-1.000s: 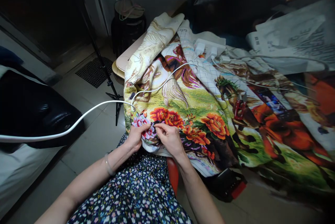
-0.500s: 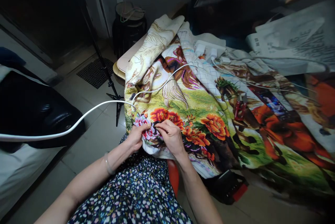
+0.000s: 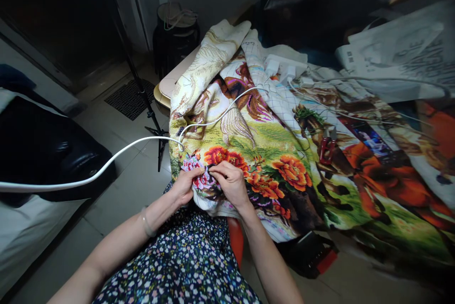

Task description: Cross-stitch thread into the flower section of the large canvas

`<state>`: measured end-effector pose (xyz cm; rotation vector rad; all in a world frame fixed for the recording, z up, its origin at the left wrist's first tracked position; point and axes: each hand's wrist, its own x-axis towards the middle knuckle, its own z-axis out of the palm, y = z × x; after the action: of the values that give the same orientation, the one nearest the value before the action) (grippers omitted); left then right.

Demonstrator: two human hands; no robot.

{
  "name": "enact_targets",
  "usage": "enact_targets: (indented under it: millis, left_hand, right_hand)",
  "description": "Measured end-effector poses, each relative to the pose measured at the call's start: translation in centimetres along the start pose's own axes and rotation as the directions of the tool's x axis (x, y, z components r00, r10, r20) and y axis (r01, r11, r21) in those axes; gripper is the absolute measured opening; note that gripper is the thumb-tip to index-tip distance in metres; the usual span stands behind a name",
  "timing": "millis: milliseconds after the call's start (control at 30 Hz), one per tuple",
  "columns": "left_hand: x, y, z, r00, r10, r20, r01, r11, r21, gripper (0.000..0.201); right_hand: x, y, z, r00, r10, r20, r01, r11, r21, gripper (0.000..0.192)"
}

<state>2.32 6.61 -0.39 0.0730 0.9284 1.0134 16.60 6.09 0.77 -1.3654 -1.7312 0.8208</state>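
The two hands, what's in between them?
In the head view, a pink stitched flower on the embroidered cloth lies between left hand and right hand.

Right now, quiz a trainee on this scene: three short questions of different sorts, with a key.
1. True or false: both hands touch the cloth.
2. What lies across the cloth above the left hand? A) white cable B) ruler C) belt
3. Fill in: the right hand pinches the cloth beside an orange ____.

Key:
1. true
2. A, the white cable
3. flower
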Motion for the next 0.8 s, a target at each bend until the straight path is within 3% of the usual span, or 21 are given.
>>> enact_targets:
  millis: [133, 333, 433, 533, 600, 700, 800]
  left_hand:
    - [-0.1, -0.2, -0.1, 1.000, 0.009, 0.005, -0.009, 1.000, 0.009, 0.037]
    - [-0.2, -0.2, -0.3, 0.999, 0.019, 0.030, -0.019, 1.000, -0.001, 0.029]
    - [-0.2, -0.2, -0.4, 0.998, 0.029, 0.048, -0.029, 1.000, -0.005, 0.029]
    - [-0.1, -0.2, -0.6, 0.999, 0.024, 0.040, -0.023, 1.000, -0.019, 0.026]
    - [-0.1, -0.2, -0.6, 1.000, 0.007, 0.027, -0.007, 1.000, -0.017, 0.026]
    - [-0.2, -0.1, -0.5, 0.999, -0.018, 0.041, 0.019, 1.000, -0.013, 0.035]
    - [-0.2, 0.0, -0.4, 0.999, -0.019, 0.043, 0.020, 1.000, -0.015, 0.045]
  right_hand:
    - [-0.1, -0.9, 0.5, 0.998, 0.035, -0.052, -0.042, 0.989, -0.141, 0.014]
    - [-0.2, -2.1, 1.4, 0.999, 0.019, 0.045, 0.005, 0.879, -0.478, 0.020]
    - [-0.1, -2.3, 1.8, 0.999, -0.051, 0.015, 0.051, 0.869, -0.492, 0.022]
    - [-0.1, -2.6, 1.4, 0.991, -0.133, -0.021, 0.126, 0.973, -0.192, 0.020]
    - [-0.4, -3.2, 0.5, 0.995, -0.059, -0.086, 0.070, 0.990, 0.124, 0.017]
    - [-1.4, -4.4, -1.5, 0.986, 0.098, -0.135, -0.012, 0.849, 0.528, 0.023]
    - [-2.8, -5.1, -3.5, 0.994, 0.102, -0.037, -0.049, 0.727, 0.685, 0.039]
